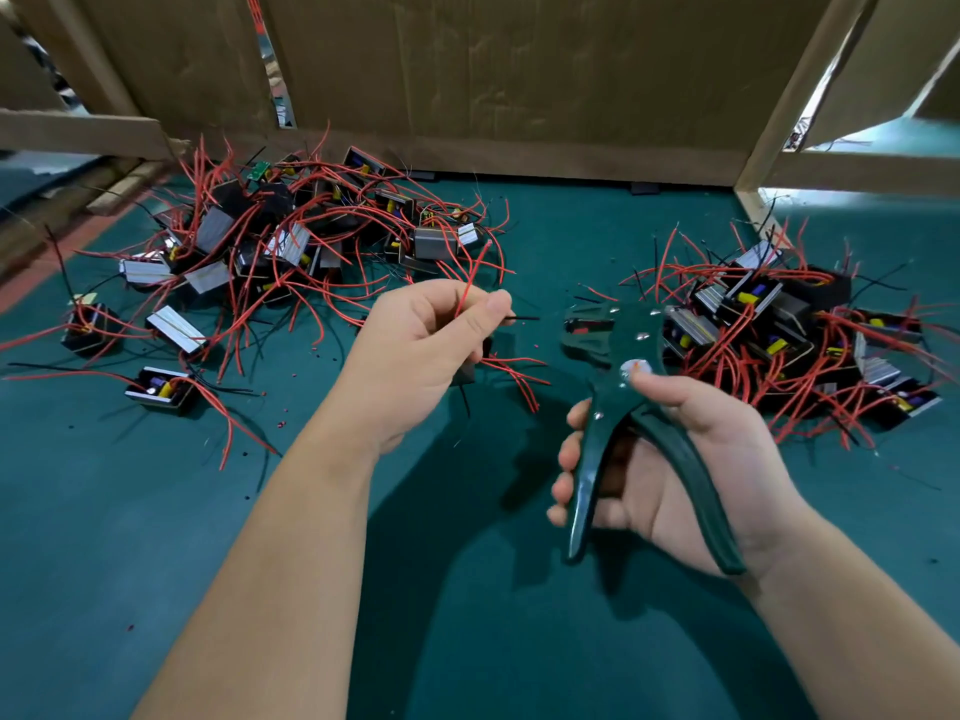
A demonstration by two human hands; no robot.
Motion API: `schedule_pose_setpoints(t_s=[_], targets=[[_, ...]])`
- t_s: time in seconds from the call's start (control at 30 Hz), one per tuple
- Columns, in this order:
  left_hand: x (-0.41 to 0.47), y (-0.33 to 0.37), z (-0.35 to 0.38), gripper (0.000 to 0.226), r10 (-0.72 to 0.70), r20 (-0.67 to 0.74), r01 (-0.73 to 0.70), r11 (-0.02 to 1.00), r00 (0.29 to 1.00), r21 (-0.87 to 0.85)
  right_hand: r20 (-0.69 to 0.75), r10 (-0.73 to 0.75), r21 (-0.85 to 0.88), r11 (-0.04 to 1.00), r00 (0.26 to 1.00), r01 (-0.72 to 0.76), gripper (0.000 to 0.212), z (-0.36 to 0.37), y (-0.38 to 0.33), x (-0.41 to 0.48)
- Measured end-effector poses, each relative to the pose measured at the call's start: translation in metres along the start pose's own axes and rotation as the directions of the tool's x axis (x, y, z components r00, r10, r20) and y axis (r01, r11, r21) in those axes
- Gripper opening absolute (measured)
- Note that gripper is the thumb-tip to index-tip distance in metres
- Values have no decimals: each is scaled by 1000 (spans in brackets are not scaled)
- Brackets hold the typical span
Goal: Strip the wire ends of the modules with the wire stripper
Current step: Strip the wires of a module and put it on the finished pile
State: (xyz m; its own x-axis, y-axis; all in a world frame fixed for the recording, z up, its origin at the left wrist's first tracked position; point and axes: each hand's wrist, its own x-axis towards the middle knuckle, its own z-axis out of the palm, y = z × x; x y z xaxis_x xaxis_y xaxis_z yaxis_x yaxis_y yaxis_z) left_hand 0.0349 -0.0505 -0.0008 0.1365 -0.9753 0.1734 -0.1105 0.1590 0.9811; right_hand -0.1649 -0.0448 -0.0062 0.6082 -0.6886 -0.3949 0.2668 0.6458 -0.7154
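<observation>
Module (464,375) hidden behind L hand (415,350) pinching wire (521,318); stripper (613,387) head blurry.

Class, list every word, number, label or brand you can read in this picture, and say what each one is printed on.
No text can be read here.
Round sticker on the wire stripper: too blurred to read.
Parts inside the modules: any markings are too small to read.
Cardboard wall: no print visible.
</observation>
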Motion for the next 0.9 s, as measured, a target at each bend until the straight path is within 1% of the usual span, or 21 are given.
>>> schedule_pose_setpoints(t_s=[0.1,0.27,0.33,0.4,0.5,0.9], targets=[[0,-1,1,15,-5,14,5,1000,1000,2,92,33,2,999,995,-33,42,5,6,0],[-2,-1,5,12,39,-8,-39,998,999,39,275,-36,32,999,961,28,46,6,12,-1],[-3,0,6,13,61,-14,-60,997,998,52,311,-43,13,999,949,41,47,5,13,-1],[-3,1,8,16,80,-21,-79,996,997,50,322,-44,-13,999,946,51,46,4,14,-1],[-3,2,9,19,106,-26,-105,993,994,46,300,-61,-31,997,952,74,47,5,15,-1],[-3,2,10,22,105,-34,-104,994,994,28,254,-84,-90,990,964,110,49,5,13,-2]])
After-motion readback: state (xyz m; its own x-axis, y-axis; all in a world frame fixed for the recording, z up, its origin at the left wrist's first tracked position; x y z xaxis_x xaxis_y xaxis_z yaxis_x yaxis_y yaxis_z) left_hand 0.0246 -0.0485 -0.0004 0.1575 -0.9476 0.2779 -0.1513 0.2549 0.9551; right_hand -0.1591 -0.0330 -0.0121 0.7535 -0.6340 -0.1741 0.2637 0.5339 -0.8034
